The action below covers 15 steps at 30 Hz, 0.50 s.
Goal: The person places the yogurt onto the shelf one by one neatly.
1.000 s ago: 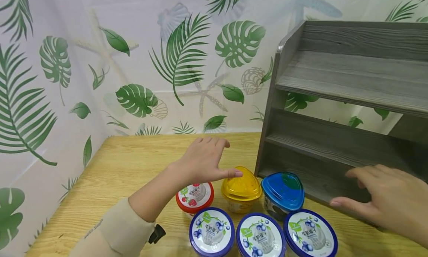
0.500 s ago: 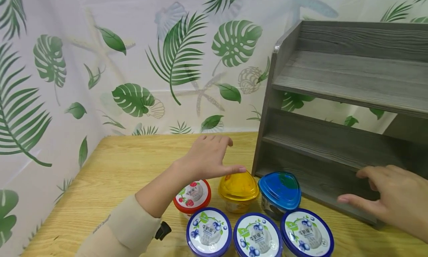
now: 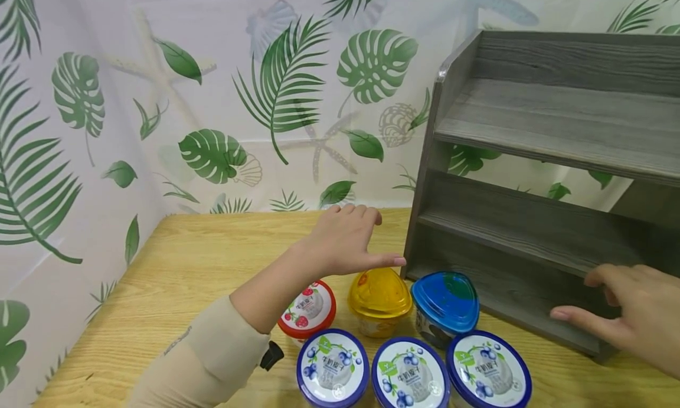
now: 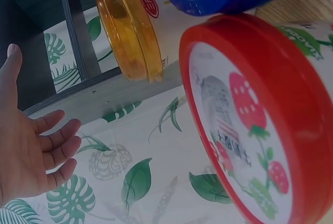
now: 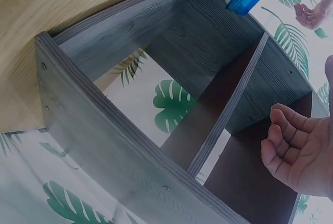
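My left hand hovers empty above and behind the tubs, thumb pointing right over a tub with a yellow lid. Under its wrist is a red-lidded strawberry tub, partly hidden by the arm; in the left wrist view this red lid looms large. To the right of the yellow one stands a blue-lidded tub. In front sit three purple-rimmed blueberry tubs, the left, middle and right. My right hand, empty with fingers loosely bent, is held before the grey shelf.
The grey wooden shelf has several levels and stands at the back right of the wood-grain table. A leaf-patterned cloth hangs behind and along the left side. A black clip-like piece shows at the left sleeve.
My left hand has moved right and slightly up. My right hand has drifted a little to the right. The tubs stay in place while the head view shifts slightly.
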Available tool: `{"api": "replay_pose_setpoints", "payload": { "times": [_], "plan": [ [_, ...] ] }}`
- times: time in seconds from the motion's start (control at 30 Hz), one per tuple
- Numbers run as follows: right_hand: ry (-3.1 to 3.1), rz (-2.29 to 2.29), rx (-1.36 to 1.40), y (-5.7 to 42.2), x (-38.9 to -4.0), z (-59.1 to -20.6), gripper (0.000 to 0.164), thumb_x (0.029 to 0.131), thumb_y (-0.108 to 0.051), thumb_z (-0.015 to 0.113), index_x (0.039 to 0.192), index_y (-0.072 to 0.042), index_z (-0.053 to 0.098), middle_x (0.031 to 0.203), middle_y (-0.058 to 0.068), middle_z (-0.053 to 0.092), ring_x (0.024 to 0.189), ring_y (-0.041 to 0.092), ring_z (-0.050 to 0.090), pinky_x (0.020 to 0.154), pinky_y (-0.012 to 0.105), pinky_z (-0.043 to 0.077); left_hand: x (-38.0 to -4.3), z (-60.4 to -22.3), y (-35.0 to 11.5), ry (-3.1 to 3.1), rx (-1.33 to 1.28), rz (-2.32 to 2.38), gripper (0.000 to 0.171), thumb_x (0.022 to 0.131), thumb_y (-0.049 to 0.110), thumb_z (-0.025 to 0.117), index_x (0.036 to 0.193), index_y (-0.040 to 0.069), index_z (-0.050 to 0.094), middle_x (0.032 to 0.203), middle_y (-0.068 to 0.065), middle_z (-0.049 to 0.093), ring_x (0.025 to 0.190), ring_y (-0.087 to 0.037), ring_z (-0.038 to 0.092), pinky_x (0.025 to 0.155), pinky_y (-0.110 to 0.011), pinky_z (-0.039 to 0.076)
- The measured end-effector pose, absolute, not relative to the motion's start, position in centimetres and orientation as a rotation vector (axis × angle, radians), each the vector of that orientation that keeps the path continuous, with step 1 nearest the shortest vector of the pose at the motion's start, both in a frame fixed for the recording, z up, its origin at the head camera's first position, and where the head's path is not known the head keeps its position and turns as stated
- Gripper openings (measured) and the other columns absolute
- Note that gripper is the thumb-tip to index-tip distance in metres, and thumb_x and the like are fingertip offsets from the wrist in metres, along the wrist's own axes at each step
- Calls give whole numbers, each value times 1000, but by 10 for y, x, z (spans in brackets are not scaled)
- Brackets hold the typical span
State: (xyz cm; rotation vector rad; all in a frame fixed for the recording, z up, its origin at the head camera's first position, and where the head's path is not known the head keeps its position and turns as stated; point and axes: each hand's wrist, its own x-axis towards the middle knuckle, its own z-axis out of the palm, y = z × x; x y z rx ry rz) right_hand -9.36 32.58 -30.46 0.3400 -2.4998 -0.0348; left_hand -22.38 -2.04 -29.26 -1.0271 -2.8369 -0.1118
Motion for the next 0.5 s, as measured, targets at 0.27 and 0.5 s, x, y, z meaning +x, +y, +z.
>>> {"api": "replay_pose_setpoints", "payload": {
  "times": [0.27,0.5],
  "plan": [
    [-2459,41,343,332,-96,-299,91,60,-83,57,72,8,61,50,-5,38,47,7,31,41,22,28,-227,-286,-14,-2850,-1040,-115,77,81,77,41,125,15,52,115,0,60,105,-17,52,90,-36,42],
    [-2342,180,422,343,-99,-298,95,67,-85,47,66,10,57,46,-8,30,45,-5,20,39,17,24,-233,-284,-5,-2863,-1052,-112,78,80,78,39,126,16,52,119,0,60,109,-18,52,93,-37,42]
  ]
}}
